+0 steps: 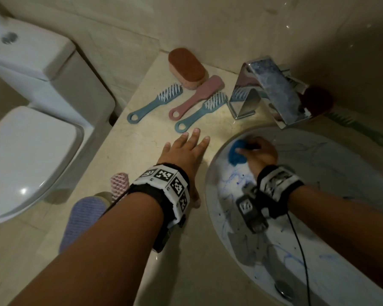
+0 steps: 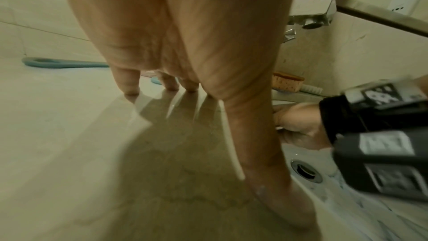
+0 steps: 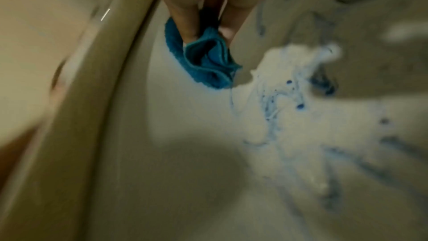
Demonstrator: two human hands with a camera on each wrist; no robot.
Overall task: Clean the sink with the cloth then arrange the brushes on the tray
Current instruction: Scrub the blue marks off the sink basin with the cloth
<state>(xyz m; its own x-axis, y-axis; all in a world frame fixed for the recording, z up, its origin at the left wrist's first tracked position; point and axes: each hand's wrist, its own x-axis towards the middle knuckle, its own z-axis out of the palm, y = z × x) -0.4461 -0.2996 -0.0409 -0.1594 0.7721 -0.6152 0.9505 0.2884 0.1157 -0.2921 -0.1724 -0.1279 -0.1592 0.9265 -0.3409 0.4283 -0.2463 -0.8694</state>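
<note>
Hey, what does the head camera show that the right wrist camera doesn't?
Only the head view shows the left hand resting flat on the counter, three brushes with a sponge, the faucet and the toilet. Only the right wrist view shows the cloth's folds close up. Both show the right hand gripping the blue cloth inside the blue-streaked sink.

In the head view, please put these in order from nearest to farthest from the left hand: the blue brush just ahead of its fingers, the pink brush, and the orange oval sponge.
From the left hand, flat on the counter:
1. Blue plastic brush with white bristles, just beyond the fingers.
2. Pink plastic brush, behind it.
3. Orange oval sponge, by the wall.
</note>
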